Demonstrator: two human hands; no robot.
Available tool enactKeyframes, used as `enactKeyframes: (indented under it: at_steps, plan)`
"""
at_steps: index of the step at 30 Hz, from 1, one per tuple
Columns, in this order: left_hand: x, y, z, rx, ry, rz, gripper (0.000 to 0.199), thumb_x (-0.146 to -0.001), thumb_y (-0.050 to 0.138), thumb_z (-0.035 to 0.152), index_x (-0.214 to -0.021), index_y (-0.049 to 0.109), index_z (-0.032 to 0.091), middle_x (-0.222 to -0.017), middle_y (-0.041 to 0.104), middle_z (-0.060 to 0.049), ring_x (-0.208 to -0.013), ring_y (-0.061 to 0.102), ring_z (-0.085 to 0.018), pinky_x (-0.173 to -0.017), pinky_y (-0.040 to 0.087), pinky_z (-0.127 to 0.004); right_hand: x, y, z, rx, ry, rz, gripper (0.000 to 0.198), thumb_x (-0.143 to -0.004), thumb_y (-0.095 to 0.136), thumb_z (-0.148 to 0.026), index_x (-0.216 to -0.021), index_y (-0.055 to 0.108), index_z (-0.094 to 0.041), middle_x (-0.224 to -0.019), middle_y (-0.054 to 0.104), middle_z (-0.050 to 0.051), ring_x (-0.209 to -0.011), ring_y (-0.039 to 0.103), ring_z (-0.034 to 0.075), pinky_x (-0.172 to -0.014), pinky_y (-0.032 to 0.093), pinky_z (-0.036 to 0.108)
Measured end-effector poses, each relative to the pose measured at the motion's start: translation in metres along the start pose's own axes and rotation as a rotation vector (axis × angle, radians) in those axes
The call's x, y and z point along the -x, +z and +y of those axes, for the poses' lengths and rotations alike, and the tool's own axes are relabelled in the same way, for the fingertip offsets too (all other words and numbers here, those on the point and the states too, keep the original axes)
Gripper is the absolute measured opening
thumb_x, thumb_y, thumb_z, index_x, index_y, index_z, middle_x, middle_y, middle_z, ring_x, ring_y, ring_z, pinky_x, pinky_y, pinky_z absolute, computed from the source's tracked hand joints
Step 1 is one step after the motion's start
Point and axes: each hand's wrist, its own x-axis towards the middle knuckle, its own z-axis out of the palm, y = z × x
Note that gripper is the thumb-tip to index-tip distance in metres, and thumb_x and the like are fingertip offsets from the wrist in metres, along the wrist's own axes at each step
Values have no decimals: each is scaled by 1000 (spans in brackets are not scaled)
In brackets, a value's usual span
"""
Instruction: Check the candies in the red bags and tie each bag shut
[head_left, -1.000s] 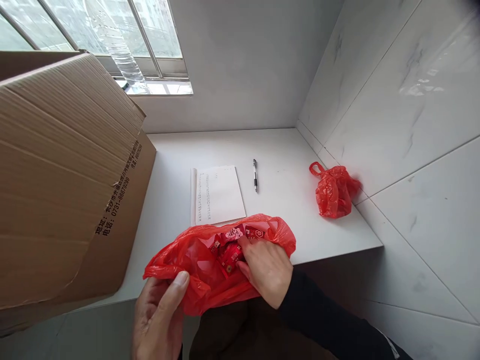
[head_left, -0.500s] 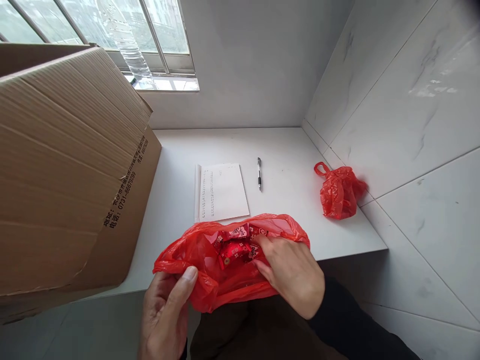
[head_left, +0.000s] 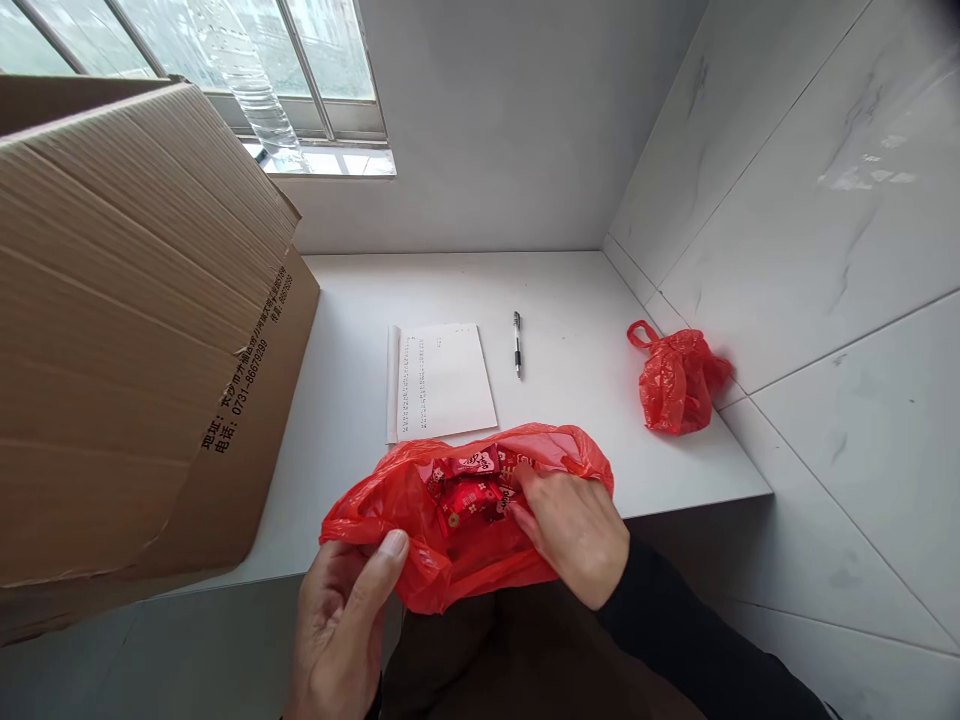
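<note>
A red plastic bag (head_left: 517, 570) with its mouth spread wide is between my hands at the table's front edge. Several red wrapped candies (head_left: 466, 500) lie inside it, some with pink labels. My left hand (head_left: 349, 610) grips the bag's left rim, the thumb on top and the fingers underneath. Reaching into the right side of the bag, my right hand (head_left: 576, 525) has its thumb and forefinger around a wrapped candy; the other fingers are mostly hidden.
On the white table (head_left: 570, 420) lie an open notebook (head_left: 450, 385) with written columns and a pen (head_left: 517, 345). A second red bag (head_left: 679, 380) rests by the right wall. A large cardboard box (head_left: 150, 350) takes up the left side, below the window (head_left: 330, 60).
My left hand has shifted slightly right with the bag's rim. My right hand has moved a little left, deeper among the candies. The bag's mouth is somewhat narrower.
</note>
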Motion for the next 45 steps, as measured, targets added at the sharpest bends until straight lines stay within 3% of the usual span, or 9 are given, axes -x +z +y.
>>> enactKeyframes:
  at_steps: [4, 11, 15, 19, 26, 33, 36, 41, 45]
  plan:
    - [-1, -2, 0, -2, 12, -3, 43, -72, 85, 35, -111, 73, 22, -111, 73, -4, -110, 64, -28, -76, 59, -25, -2, 5, 0, -15, -23, 13, 7, -92, 62, -11, -95, 62, -17, -74, 70, 4, -66, 70, 26, -48, 29, 33]
    - [-4, -7, -1, -40, 4, -28, 53, -67, 87, 32, -116, 71, 22, -108, 74, -4, -101, 68, -27, -72, 60, -25, 0, 8, 6, -59, -60, 23, 4, -90, 61, -17, -88, 59, -20, -72, 68, 1, -64, 67, 24, -51, 27, 33]
    - [0, -1, 2, -19, 20, 8, 43, -72, 84, 36, -111, 73, 22, -108, 74, -5, -106, 66, -27, -79, 59, -26, 3, 4, 9, -197, -48, 54, 9, -86, 61, -15, -85, 56, -22, -72, 65, -2, -66, 64, 20, -54, 26, 31]
    - [5, 8, 8, -6, 12, 34, 47, -74, 83, 38, -117, 71, 24, -111, 74, -4, -106, 66, -26, -79, 59, -26, 4, -6, 10, -329, 1, 81, 14, -86, 62, -14, -80, 51, -23, -66, 57, -6, -62, 57, 16, -55, 26, 28]
    - [5, 9, 10, -13, 18, 46, 53, -72, 84, 40, -120, 71, 22, -107, 75, -5, -102, 68, -27, -74, 59, -25, 14, -25, 15, -470, 12, 164, 12, -90, 62, -14, -89, 55, -24, -88, 58, -4, -74, 56, 16, -61, 36, 28]
    - [4, 11, 9, -2, 6, 44, 48, -72, 85, 41, -114, 72, 22, -108, 75, -5, -102, 69, -26, -73, 59, -24, 18, -35, 12, -725, -29, 255, 12, -96, 53, -13, -91, 51, -24, -86, 61, -5, -74, 58, 14, -61, 42, 28]
    - [4, 12, 10, -9, -3, 36, 43, -74, 83, 40, -111, 72, 22, -107, 76, -5, -102, 69, -26, -73, 59, -25, 14, -33, 5, -817, -68, 218, 10, -97, 55, -14, -94, 55, -24, -89, 66, -5, -77, 63, 13, -63, 46, 26]
    - [5, 11, 10, -3, -6, 33, 50, -74, 82, 38, -120, 69, 22, -107, 76, -5, -100, 70, -28, -74, 60, -29, 5, -23, 4, -568, -39, 132, 23, -101, 54, -16, -122, 57, -22, -112, 70, 3, -98, 69, 22, -80, 53, 33]
    - [0, 3, 5, 1, -6, 6, 58, -72, 83, 33, -127, 66, 23, -114, 75, -6, -105, 69, -30, -76, 61, -29, 2, -18, 10, -234, 7, 3, 29, -102, 49, -13, -129, 58, -20, -99, 73, 6, -85, 73, 28, -67, 53, 37]
